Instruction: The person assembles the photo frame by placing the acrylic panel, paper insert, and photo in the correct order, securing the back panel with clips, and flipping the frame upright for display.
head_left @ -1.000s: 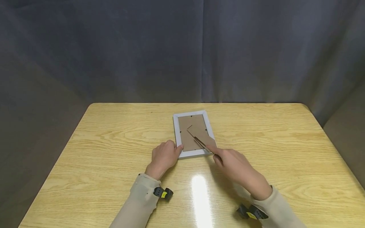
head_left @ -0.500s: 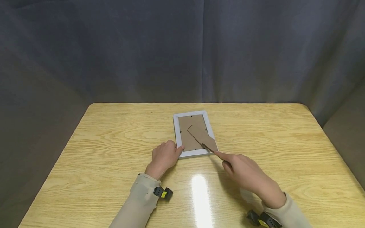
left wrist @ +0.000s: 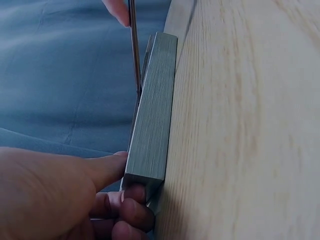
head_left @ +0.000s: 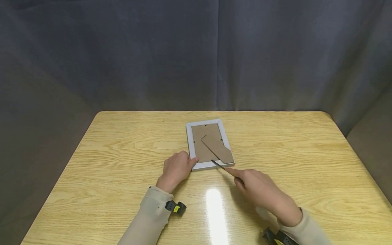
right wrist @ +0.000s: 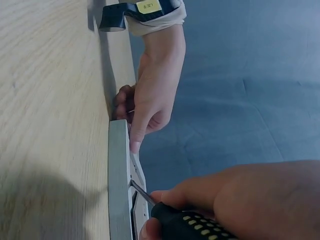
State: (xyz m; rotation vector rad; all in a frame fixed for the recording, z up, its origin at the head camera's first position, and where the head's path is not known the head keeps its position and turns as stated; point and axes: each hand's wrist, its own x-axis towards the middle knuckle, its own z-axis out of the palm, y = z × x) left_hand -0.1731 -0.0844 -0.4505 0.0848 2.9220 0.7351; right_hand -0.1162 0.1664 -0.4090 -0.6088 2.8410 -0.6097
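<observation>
A picture frame (head_left: 192, 148) with a pale border lies back side up on the table, its brown backing board (head_left: 200, 151) and folded stand flap (head_left: 218, 148) showing. My left hand (head_left: 176, 167) grips its near left corner, thumb on top and fingers curled at the side in the left wrist view. My right hand (head_left: 260, 189) holds a slim metal tool (head_left: 218, 164) with a black, yellow-dotted grip (right wrist: 192, 222). Its tip meets the near inner edge of the frame, at the small dark tab there. The grip is hidden by my fingers in the head view.
The wooden table (head_left: 122, 143) stretches around the frame on all sides. A dark grey curtain (head_left: 153, 58) hangs behind it. Each wrist wears a black camera mount (head_left: 179, 208). A bright light reflection lies on the near tabletop.
The tool's tip has moved from over the stand flap toward me and left, to the near edge of the frame. My left hand and the frame have stayed put.
</observation>
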